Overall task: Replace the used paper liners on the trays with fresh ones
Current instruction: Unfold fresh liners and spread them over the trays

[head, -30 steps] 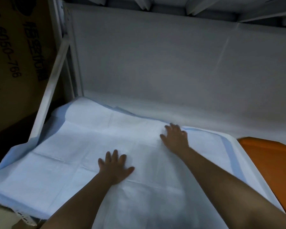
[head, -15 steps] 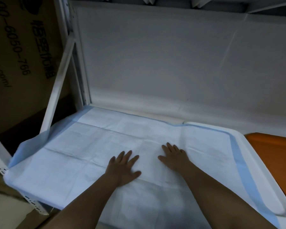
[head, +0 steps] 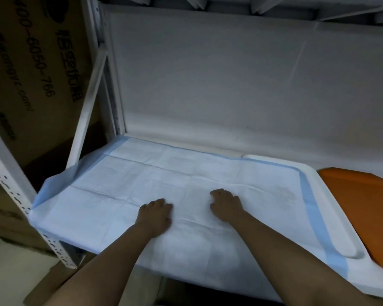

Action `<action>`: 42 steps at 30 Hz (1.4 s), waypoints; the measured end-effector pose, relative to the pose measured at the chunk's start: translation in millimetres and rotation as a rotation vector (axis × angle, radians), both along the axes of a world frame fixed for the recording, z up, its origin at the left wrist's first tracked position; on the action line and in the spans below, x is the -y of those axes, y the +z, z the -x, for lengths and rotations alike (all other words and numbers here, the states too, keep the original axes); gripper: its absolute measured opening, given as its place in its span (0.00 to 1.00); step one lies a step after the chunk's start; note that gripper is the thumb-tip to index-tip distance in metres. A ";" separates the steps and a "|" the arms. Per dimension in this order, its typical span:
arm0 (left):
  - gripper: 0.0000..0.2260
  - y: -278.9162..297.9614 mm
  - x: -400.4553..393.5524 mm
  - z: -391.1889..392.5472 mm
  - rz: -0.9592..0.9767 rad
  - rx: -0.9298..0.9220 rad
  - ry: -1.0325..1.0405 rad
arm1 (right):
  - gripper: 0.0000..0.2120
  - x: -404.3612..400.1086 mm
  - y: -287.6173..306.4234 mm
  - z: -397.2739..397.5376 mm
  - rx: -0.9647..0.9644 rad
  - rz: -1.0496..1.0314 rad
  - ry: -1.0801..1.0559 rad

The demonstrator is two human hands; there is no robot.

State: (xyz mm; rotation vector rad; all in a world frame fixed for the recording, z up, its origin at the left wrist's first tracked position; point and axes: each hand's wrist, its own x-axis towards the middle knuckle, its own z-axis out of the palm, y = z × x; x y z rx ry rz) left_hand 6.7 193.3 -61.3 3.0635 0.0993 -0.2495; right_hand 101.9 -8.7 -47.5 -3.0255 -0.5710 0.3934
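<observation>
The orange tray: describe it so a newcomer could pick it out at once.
Start at the white metal shelf, whose lower level holds a white tray covered by a pale blue paper liner under both hands. Look just past that tray's right rim, at the picture's right edge. The orange tray lies there, the only brightly coloured thing, and bare of any liner.

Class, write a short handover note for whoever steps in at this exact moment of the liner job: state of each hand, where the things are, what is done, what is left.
Left hand: palm down on the liner, fingers curled under, holding nothing clearly.
Right hand: the same, beside it on the liner.
Blue-edged paper liner: spread over the white tray on the shelf; its left edge overhangs and curls up by the rack post.
Orange tray: to the right, no liner visible on it.
Done: the sheet is laid out.
Left: probably tuck the left edge, then line the orange tray.
</observation>
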 end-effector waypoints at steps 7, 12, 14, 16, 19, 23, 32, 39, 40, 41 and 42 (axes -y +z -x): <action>0.27 -3.4 6.7 33.6 0.030 -0.067 -0.088 | 0.18 -9.1 3.8 37.7 0.040 -0.124 0.095; 0.34 -4.4 3.2 54.4 0.103 -0.009 0.379 | 0.24 -24.3 -3.1 72.8 -0.031 -0.168 0.251; 0.41 3.4 6.5 60.8 0.400 0.096 0.867 | 0.28 -28.4 -8.1 86.1 -0.045 -0.156 0.291; 0.39 9.9 7.6 65.3 1.030 0.265 1.342 | 0.30 -30.9 -12.5 95.3 -0.063 -0.130 0.319; 0.26 0.0 3.0 78.7 1.753 0.073 1.409 | 0.30 -31.1 -14.8 99.5 -0.083 -0.139 0.298; 0.26 -8.6 2.2 88.1 1.789 0.022 1.497 | 0.30 -29.5 -12.2 96.1 -0.097 -0.154 0.252; 0.10 12.0 5.0 86.4 2.157 0.279 1.456 | 0.22 -31.3 10.2 107.5 -0.019 -0.367 0.267; 0.09 50.0 16.7 81.1 2.259 0.242 1.223 | 0.46 -46.3 17.1 143.1 0.198 -0.218 0.394; 0.11 52.5 15.4 78.8 2.195 0.200 1.227 | 0.41 -46.7 15.5 143.5 0.234 -0.186 0.373; 0.12 54.6 13.0 76.3 2.100 0.162 1.227 | 0.33 -45.8 16.9 141.1 0.266 -0.208 0.333; 0.15 55.7 10.3 74.8 1.992 0.134 1.221 | 0.24 -43.5 20.5 136.7 0.276 -0.276 0.272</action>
